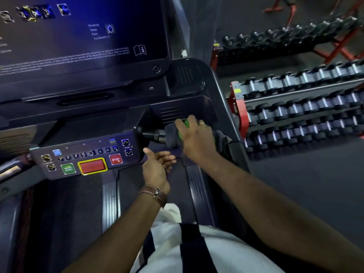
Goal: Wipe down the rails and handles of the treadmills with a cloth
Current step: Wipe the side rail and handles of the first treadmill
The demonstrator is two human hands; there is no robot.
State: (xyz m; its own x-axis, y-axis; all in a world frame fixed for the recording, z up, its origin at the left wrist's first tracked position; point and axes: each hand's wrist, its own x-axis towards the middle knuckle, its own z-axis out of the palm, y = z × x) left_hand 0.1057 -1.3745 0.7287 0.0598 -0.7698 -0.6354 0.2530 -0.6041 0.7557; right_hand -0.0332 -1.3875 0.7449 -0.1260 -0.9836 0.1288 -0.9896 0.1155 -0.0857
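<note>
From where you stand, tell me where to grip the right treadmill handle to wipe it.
Grip the padded handle from above, as the right hand does with the green cloth. It runs horizontally out from the console, so fingers wrap over it.

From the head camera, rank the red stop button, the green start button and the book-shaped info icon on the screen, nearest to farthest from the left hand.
Measured from the left hand:
1. Red stop button, just to its left on the control panel.
2. Green start button, further left on that panel.
3. Info icon, high up at the screen's lower right corner.
</note>
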